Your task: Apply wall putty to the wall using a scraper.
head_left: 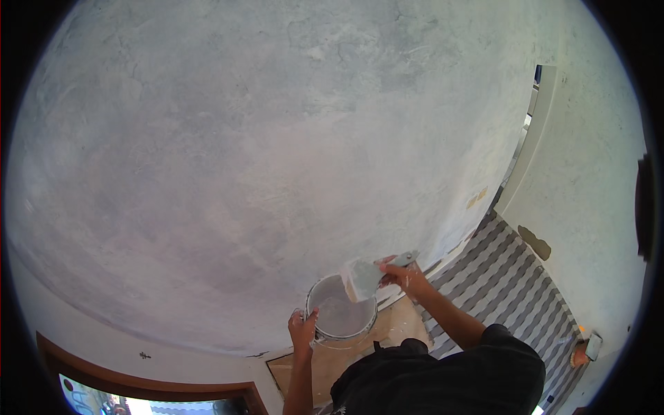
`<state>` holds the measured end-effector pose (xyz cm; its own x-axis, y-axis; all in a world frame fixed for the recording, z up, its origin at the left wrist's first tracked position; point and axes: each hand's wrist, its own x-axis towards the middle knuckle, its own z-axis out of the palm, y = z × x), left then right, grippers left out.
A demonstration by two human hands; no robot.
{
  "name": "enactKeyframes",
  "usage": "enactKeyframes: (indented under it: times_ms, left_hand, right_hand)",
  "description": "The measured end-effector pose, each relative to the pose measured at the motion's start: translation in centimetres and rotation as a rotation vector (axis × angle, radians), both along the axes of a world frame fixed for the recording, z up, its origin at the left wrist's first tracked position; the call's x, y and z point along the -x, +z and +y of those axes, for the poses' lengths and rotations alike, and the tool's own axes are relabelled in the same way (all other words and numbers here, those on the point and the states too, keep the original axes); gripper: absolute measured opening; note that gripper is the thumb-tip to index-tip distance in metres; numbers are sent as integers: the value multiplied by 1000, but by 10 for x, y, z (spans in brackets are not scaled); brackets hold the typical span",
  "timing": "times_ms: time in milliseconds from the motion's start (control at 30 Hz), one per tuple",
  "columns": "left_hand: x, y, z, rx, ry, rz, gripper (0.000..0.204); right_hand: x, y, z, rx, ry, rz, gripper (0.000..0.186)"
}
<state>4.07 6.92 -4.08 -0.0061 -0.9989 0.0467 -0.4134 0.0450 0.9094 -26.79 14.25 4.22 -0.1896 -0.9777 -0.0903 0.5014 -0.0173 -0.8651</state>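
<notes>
My left hand (pixel 303 328), spotted with white, is closed on the left rim of a round bucket (pixel 342 315) of pale, thin paint at the lower centre. My right hand (pixel 402 278) grips the grey handle of a wide paintbrush (pixel 363 280), whose pale, paint-coated head hangs at the bucket's upper right rim. Behind both stands a large wall (pixel 263 152) with a mottled white and grey-blue coat.
A brown board (pixel 397 325) lies below the bucket, beside a grey-striped tiled floor (pixel 470 270). At right are another wall (pixel 581 180) with a narrow opening and a small orange-and-grey object (pixel 584 349). A wood-framed opening (pixel 145 380) is at lower left.
</notes>
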Motion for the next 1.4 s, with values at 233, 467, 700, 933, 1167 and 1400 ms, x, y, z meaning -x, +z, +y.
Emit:
enactKeyframes:
  times_ms: [233, 467, 700, 933, 1167, 1400]
  left_hand:
    - [12, 29, 1, -59, -51, 78, 36]
    - [18, 33, 2, -109, -78, 267, 45]
    - [4, -7, -10, -36, -97, 142, 36]
    - [9, -12, -14, -84, -114, 169, 37]
    - [0, -24, -20, -65, -100, 190, 35]
    - [-2, -45, -24, -46, -93, 173, 36]
  right_hand:
    - [-4, 36, 2, 136, -57, 78, 20]
    - [-14, 7, 6, 105, -40, 9, 19]
    - [9, 93, -11, 266, -206, -102, 21]
    - [77, 212, -52, 727, -458, -43, 18]
    - [98, 313, -111, 1035, -629, 33, 19]
    - [107, 270, -135, 939, -784, 69, 27]
